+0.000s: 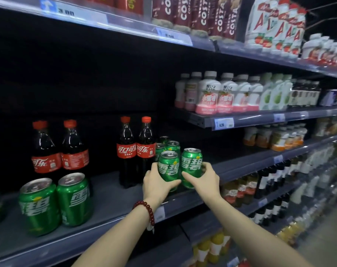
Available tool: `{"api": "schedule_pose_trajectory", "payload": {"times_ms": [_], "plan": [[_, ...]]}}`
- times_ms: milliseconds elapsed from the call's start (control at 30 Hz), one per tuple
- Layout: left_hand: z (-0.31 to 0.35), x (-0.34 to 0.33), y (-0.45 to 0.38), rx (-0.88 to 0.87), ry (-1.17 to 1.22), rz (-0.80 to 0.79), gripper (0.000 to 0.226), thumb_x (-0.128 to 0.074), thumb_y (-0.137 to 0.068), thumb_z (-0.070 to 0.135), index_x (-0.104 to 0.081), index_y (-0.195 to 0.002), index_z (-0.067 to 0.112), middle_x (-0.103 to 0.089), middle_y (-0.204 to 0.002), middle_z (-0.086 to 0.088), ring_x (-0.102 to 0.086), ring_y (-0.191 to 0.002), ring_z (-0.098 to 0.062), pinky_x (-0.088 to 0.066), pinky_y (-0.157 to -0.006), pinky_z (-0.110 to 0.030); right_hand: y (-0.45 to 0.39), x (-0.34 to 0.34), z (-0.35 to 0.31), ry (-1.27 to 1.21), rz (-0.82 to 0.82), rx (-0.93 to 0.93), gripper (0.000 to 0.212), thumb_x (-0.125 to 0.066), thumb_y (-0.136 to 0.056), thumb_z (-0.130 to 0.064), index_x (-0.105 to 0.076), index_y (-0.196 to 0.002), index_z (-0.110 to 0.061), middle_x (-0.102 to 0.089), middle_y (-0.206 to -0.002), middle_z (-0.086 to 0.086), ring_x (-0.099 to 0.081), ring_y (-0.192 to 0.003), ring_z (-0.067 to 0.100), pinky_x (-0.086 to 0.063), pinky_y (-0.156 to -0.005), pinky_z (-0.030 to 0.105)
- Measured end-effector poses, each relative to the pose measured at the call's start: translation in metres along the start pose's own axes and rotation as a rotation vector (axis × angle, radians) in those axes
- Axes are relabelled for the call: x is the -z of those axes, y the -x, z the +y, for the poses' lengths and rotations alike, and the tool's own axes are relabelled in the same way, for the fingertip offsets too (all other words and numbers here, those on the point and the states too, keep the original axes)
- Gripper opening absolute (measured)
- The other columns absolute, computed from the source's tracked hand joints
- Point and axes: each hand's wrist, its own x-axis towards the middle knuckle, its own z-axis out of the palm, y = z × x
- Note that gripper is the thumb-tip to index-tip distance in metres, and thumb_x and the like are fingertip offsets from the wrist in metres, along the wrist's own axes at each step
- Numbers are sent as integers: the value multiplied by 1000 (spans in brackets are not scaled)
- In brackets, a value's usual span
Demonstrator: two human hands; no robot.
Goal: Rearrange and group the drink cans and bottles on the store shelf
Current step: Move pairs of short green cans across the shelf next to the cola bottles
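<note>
At the centre of the frame the person's left hand [156, 185] wrapped its grip round a green aluminium Sprite can [168, 167], thumb across the front low on the can. Just right of it, the right hand [203, 179] curled its grip round a second green can [191, 163]. The two cans stood upright, side by side and touching, near the front of the grey metal shelf [113, 201]. More green cans [169, 146] stood behind them. To their left stood two dark cola bottles with red caps and labels [135, 151]. Further left were two more cola bottles [58, 149], and at lower left a pair of larger-looking green cans [56, 203]. A red bead bracelet [145, 210] circled the left wrist.
</note>
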Motion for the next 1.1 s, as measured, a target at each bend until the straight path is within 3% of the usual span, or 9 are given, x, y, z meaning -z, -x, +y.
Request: {"api": "schedule_pose_trajectory", "payload": {"times_ms": [167,300,433,567,767,1000,1100], "plan": [[-3,-26,-10,87,-27,105,68,-86,-55,43,-50,-109,24,-60,-108,-1,-56,-105,-20,-49,-89,-34,-31,-8,22,-17,-135,44,57,-85,-62,-38,-54,-108,-23,-63,-100,-11,-59,-96,6,-42,-76,17],[-7,-37,-11,116,-81,174,67,-86,-55,43,-48,-106,21,-57,-106,-2,-55,-102,-21,-48,-84,-32,-42,-13,33,-31,-230,74,58,-84,-63,-37,-55,-112,-24,-60,-97,-15,-56,-98,5,-41,-82,17],[-7,-41,-9,119,-123,221,70,-86,-56,42,-46,-108,18,-55,-108,-5,-55,-103,-24,-48,-84,-34,-46,-13,43,-59,-302,85,58,-83,-64,-39,-56,-114,-27,-60,-95,-22,-56,-92,-7,-39,-71,5],[-6,-45,-9,119,-166,204,74,-86,-59,40,-45,-116,16,-55,-114,-8,-51,-110,-25,-46,-92,-38,-49,-7,52,-51,-357,110,61,-81,-66,-41,-58,-120,-25,-65,-102,-15,-58,-100,3,-43,-83,17],[-11,-46,-3,96,-182,176,77,-84,-61,36,-42,-123,20,-53,-119,-5,-46,-115,-23,-43,-98,-37,-50,1,59,-62,-422,140,62,-82,-68,-38,-58,-123,-24,-68,-110,-11,-61,-104,4,-48,-90,23],[-12,-45,3,64,-191,201,76,-86,-57,38,-43,-118,23,-50,-113,-2,-45,-98,-13,-38,-84,-23,-53,5,63,-80,-487,144,57,-79,-72,-35,-58,-123,-22,-68,-114,-11,-59,-113,9,-46,-101,32],[-12,-45,4,64,-201,216,75,-86,-57,38,-43,-116,23,-49,-111,-1,-42,-94,-11,-38,-84,-23,-51,6,63,-107,-504,133,56,-78,-74,-34,-57,-124,-24,-67,-112,-15,-59,-111,5,-46,-94,24]]}}
